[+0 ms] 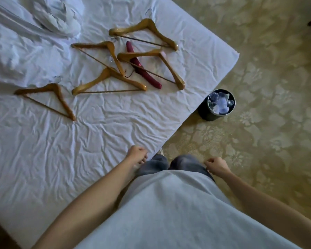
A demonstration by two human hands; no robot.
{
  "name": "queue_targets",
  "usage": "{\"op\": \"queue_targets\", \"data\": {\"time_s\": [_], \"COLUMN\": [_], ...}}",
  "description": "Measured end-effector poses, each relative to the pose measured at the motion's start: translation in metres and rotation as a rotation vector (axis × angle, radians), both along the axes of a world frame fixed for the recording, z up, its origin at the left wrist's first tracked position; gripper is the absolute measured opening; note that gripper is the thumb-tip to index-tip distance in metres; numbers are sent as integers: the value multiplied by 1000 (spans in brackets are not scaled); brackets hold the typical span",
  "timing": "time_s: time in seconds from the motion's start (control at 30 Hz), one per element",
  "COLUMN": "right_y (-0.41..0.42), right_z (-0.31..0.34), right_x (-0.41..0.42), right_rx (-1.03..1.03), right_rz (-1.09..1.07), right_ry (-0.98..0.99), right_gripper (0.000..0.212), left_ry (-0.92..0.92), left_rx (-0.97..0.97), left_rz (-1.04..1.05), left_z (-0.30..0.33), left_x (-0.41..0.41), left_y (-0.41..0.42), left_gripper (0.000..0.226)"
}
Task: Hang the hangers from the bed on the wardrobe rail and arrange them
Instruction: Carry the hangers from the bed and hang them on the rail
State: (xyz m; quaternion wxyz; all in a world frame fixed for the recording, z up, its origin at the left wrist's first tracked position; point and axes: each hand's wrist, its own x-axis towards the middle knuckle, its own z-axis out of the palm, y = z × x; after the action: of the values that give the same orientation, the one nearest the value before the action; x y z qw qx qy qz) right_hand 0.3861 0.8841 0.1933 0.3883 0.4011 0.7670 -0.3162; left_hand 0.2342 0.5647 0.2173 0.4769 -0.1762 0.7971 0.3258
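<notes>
Six hangers lie on the bed, spread over its wrinkled white sheet in the far half of the view. Five are wooden with a crossbar and one is padded in dark red. The far wooden hanger sits alone nearest the far right edge of the mattress. Nearer and to the left, a second wooden hanger overlaps a third wooden hanger lying nearer. Just right of these, the red padded hanger lies slantwise, and a fourth wooden hanger crosses over its middle. The fifth wooden hanger lies apart at the left, touching none of the others. A crumpled white duvet is bunched at the far left corner of the bed.

Neither hand holds anything. The left hand hangs by the near edge of the mattress with its fingers loosely curled. The right hand hangs over the patterned carpet, fingers also loosely curled. Both are well apart from the hangers.

On the carpet just beside the right corner of the bed stands a dark round waste bin with crumpled clear and white rubbish inside.
</notes>
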Motion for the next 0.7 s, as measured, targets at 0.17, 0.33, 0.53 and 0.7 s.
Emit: {"op": "queue_targets", "data": {"time_s": [0.17,0.33,0.53,0.7], "right_y": [51,83,97,100], "right_z": [-3,-22,-47,-88], "right_x": [-103,-216,-364,-456], "right_rx": [-14,-97,-188,-156], "right_rz": [33,175,315,398], "right_ry": [58,80,142,161], "right_gripper": [26,27,17,20], "left_ry": [36,15,28,121], "left_rx": [83,40,-100,-167], "left_rz": [23,88,243,318], "left_z": [7,-11,-46,-80], "left_x": [-92,-160,-238,-321], "left_y": [95,152,190,213], "left_gripper": [20,21,23,12]}}
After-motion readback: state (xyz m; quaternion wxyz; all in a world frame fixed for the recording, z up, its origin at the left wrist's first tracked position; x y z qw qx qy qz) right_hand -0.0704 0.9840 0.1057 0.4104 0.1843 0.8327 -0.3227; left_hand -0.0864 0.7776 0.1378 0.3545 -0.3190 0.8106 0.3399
